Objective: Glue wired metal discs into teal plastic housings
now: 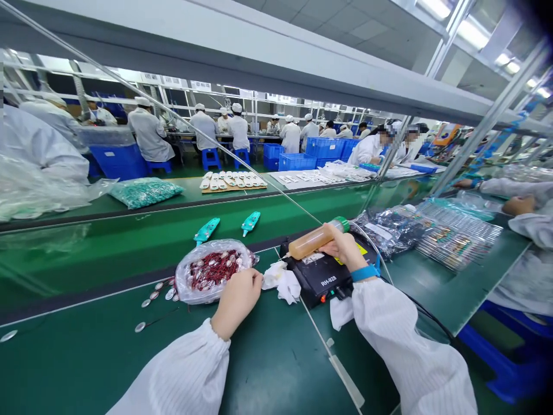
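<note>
My right hand (343,246) is wrapped around a glue syringe (311,242) with amber contents and a green cap. The syringe lies tilted over a black box (322,282) marked RH-928, its tip pointing left above a crumpled white tissue (283,281). Closed, with fingertips turned away, my left hand (238,300) is between that tissue and a clear plastic bag (185,288). Whatever its fingers hold, if anything, is hidden. Inside the bag are many small silver discs with red wires (213,270). Several loose discs (140,327) lie to its left.
Two teal housings (207,230) lie on the green belt beyond the bag. Farther back are a bag of teal parts (147,191) and white housings (228,181). Right of the box are bagged parts (384,227) and a tray of components (453,236). A co-worker's hand (518,205) is at far right.
</note>
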Demonstrator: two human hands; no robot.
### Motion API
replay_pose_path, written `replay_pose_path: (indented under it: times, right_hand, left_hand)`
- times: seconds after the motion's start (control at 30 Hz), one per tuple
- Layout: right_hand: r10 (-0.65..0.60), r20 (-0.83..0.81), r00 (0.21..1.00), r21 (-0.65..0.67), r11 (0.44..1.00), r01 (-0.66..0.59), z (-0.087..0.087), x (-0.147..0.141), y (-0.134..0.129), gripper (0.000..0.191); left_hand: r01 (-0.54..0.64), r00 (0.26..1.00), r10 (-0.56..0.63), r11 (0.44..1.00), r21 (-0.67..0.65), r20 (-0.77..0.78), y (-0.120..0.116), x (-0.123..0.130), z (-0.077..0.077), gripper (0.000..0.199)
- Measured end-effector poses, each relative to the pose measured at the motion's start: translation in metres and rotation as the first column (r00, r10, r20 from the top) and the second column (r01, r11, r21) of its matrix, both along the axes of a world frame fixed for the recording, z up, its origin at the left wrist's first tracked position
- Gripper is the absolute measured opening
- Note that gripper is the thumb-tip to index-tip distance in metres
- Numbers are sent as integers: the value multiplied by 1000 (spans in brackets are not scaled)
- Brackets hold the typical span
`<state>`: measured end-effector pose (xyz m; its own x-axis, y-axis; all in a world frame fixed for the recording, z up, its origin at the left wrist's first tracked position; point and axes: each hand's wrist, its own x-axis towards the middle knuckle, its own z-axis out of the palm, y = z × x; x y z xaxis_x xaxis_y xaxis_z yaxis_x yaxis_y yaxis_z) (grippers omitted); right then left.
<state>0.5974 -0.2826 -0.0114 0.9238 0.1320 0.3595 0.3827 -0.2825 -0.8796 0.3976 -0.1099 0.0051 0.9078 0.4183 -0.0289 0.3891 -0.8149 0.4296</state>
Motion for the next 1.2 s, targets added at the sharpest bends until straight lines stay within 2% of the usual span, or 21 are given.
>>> replay_pose_path:
  times: [0.1, 0.2, 0.37, 0.53, 0.77, 0.97, 1.2]
  right_hand:
    - [-23, -143, 990, 80, 996, 35, 11, -13, 3, 37]
    - [-65, -143, 988, 170, 981, 89, 23, -33, 0, 37]
    - [-216, 36, 976, 272, 942, 198, 25, -65, -19, 40]
    - [-321, 271, 908, 246, 935, 257, 19, -78, -28, 30]
    - [-235, 538, 809, 108, 972, 210, 10, -93, -18, 22]
    - [-217, 689, 691, 138, 976, 169, 1, -98, -17, 22]
    - [-190, 799, 570, 83, 975, 208, 1, -102, -19, 28]
  left_hand:
    - [-3, 1000, 3, 1000, -7, -8, 2, -1, 2, 26]
    - [-2, 1000, 3, 1000, 9, -15, 5, -3, 5, 25]
    - [5, 998, -1, 998, 67, -62, 5, -10, 10, 21]
    - [66, 991, -53, 993, 102, -124, -9, -12, 6, 20]
    - [110, 985, -91, 985, 131, -145, -24, -7, -8, 23]
    - [153, 984, -133, 970, 190, -115, -31, -4, -18, 15]
    - [162, 984, -142, 964, 213, -106, -33, -1, -29, 22]
